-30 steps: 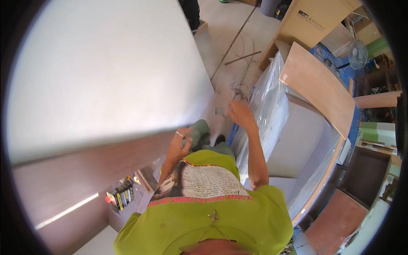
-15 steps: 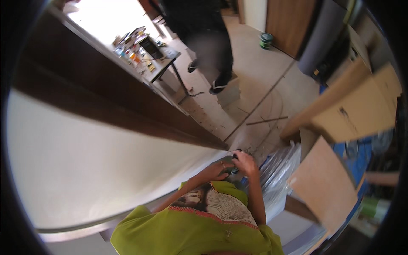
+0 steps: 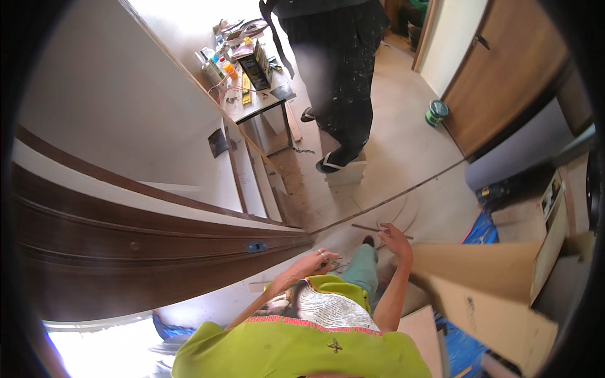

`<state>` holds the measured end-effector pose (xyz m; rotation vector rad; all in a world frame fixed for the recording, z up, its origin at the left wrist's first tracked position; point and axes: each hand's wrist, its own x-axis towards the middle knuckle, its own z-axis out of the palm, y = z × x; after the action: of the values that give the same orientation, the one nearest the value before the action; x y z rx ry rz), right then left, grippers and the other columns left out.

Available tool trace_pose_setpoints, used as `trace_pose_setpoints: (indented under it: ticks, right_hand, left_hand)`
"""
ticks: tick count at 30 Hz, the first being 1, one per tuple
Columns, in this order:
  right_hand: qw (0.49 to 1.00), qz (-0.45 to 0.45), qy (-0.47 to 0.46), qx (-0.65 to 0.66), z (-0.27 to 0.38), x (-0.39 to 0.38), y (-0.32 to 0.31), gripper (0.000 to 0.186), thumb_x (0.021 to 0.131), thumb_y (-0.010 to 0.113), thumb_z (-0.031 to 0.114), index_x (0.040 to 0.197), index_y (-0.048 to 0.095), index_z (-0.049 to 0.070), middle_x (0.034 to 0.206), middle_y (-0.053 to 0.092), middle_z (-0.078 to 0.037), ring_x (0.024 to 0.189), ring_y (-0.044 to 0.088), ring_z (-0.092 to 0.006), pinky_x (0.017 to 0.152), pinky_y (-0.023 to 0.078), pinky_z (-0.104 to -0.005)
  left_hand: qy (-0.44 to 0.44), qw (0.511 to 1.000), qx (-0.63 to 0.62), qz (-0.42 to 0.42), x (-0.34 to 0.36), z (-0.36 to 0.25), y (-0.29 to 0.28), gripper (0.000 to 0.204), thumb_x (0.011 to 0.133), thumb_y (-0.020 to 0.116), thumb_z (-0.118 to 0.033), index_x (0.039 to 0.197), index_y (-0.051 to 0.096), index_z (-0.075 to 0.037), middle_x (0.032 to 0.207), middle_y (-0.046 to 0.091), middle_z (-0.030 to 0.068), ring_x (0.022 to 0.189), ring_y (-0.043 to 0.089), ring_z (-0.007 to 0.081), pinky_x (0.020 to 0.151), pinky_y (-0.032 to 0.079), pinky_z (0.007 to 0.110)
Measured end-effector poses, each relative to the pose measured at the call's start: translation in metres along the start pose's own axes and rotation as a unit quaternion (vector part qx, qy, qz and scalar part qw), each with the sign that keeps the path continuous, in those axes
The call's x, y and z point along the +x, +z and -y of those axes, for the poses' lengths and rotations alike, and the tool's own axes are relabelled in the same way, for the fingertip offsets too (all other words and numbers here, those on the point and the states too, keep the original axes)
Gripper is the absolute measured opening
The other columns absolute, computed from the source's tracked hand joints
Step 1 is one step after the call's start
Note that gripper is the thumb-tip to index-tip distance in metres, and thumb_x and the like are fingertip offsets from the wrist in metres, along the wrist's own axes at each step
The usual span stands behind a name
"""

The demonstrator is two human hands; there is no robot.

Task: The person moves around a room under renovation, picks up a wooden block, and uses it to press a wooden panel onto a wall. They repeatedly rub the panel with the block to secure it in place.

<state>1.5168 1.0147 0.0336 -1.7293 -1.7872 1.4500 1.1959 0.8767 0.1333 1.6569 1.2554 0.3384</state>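
Note:
My left hand (image 3: pixel 319 261), with a ring on it, is low in the centre above my lime shirt, fingers curled around a small dark object I cannot make out. My right hand (image 3: pixel 394 239) hangs to its right, fingers loosely bent and apart, with nothing visible in it; a thin strip (image 3: pixel 362 227) lies on the floor behind it. A dark wooden door frame (image 3: pixel 157 249) with a metal plate (image 3: pixel 256 246) runs along my left, close to my left hand. My foot (image 3: pixel 369 241) shows just beyond my hands.
A person (image 3: pixel 334 69) in dark, paint-spattered trousers stands on a low box (image 3: pixel 345 175) ahead. A cluttered table (image 3: pixel 258 110) is behind the frame. A wooden door (image 3: pixel 479 88), green tub (image 3: pixel 436 113) and grey roll (image 3: pixel 517 145) are at right, cardboard (image 3: pixel 485 309) beside me.
My view has swung past the white panel to the doorway and person. My hands, close together half a second ago, are now apart, the right one farther to the right.

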Motion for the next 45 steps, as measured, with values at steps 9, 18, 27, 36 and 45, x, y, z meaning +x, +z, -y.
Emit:
trace_pose_setpoints:
  ticks: [9, 18, 27, 36, 45]
  right_hand:
    - [0.988, -0.001, -0.004, -0.155, -0.086, 0.167, -0.192, 0.049, 0.093, 0.069, 0.033, 0.135, 0.063, 0.011, 0.114, 0.073, -0.021, 0.106, 0.07, -0.035, 0.093, 0.054, -0.0428]
    - [0.997, 0.058, -0.001, -0.041, -0.06, 0.252, -0.293, 0.048, 0.095, 0.065, 0.028, 0.137, 0.061, 0.006, 0.115, 0.073, -0.018, 0.103, 0.07, -0.0273, 0.093, 0.054, -0.0381]
    - [0.997, 0.004, 0.039, -0.07, -0.101, 0.472, -0.418, 0.046, 0.094, 0.067, 0.028, 0.133, 0.064, 0.005, 0.105, 0.075, -0.015, 0.096, 0.07, -0.0244, 0.087, 0.055, -0.0372]
    - [0.986, 0.134, 0.064, -0.071, -0.11, 0.625, -0.493, 0.051, 0.094, 0.068, 0.031, 0.138, 0.061, 0.006, 0.112, 0.073, -0.018, 0.095, 0.072, -0.0272, 0.085, 0.057, -0.0391]
    - [0.961, 0.249, 0.034, -0.119, -0.07, 0.856, -0.559, 0.047, 0.095, 0.068, 0.027, 0.135, 0.062, 0.003, 0.106, 0.073, -0.017, 0.082, 0.073, -0.0228, 0.071, 0.055, -0.0354]
  left_hand:
    - [-0.087, 0.96, -0.062, -0.26, 0.109, -0.053, 0.025, 0.044, 0.097, 0.066, -0.014, 0.14, 0.056, -0.01, 0.128, 0.06, 0.0195, 0.11, 0.067, 0.0329, 0.093, 0.053, 0.045]
    - [-0.052, 0.983, -0.039, -0.17, 0.262, -0.09, 0.02, 0.047, 0.094, 0.068, -0.015, 0.14, 0.057, -0.008, 0.13, 0.06, 0.0197, 0.11, 0.065, 0.0359, 0.095, 0.052, 0.043]
    - [0.042, 0.996, 0.051, -0.065, 0.595, -0.116, -0.086, 0.047, 0.096, 0.066, -0.014, 0.141, 0.056, -0.01, 0.127, 0.06, 0.0193, 0.11, 0.064, 0.0376, 0.098, 0.051, 0.046]
    - [-0.035, 0.982, 0.107, -0.152, 0.776, -0.181, -0.255, 0.045, 0.097, 0.063, -0.021, 0.141, 0.057, -0.009, 0.131, 0.061, 0.0177, 0.122, 0.06, 0.0359, 0.106, 0.048, 0.047]
    - [-0.161, 0.954, 0.095, -0.236, 0.887, -0.115, -0.371, 0.043, 0.095, 0.065, -0.021, 0.135, 0.06, -0.007, 0.127, 0.064, 0.0189, 0.12, 0.062, 0.0373, 0.104, 0.05, 0.048]
